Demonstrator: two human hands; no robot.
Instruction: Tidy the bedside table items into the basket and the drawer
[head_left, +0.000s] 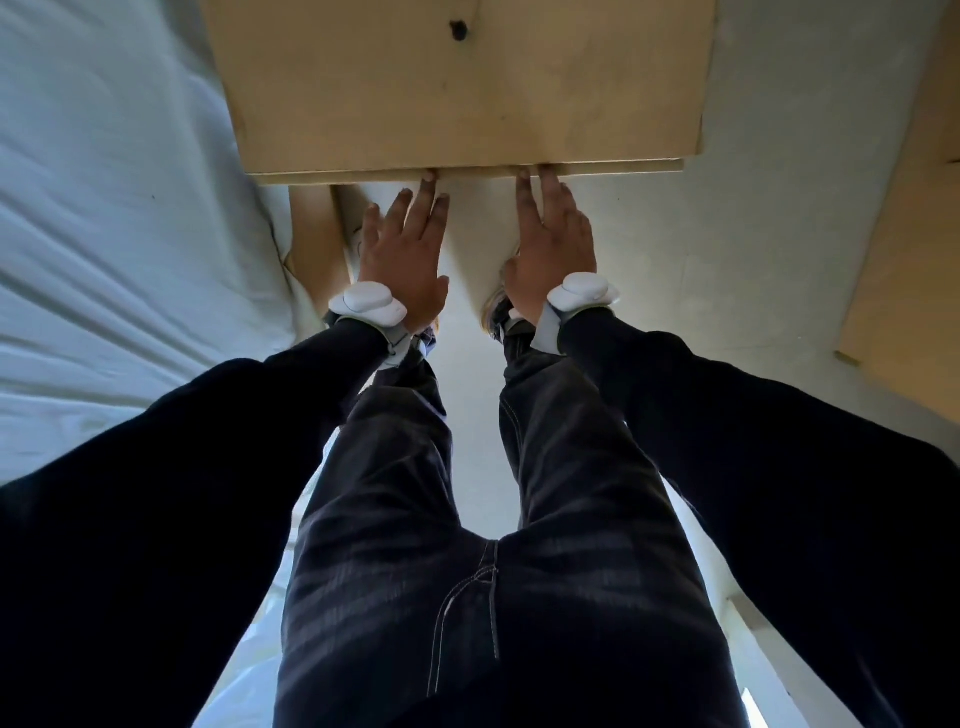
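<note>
I look straight down at a light wooden bedside table (457, 88) with a bare top. Just under its front edge the top strip of the drawer front (597, 169) sticks out a little. My left hand (402, 254) is flat with fingers stretched, and one fingertip touches the drawer front. My right hand (550, 244) is also flat, with its fingertips on the drawer front. Neither hand holds anything. No basket and no loose items are visible.
A bed with a pale sheet (104, 208) fills the left side, close against the table. A wooden panel (909, 234) stands at the right. My dark-trousered legs (493, 519) stand on a pale floor (727, 208) in front of the table.
</note>
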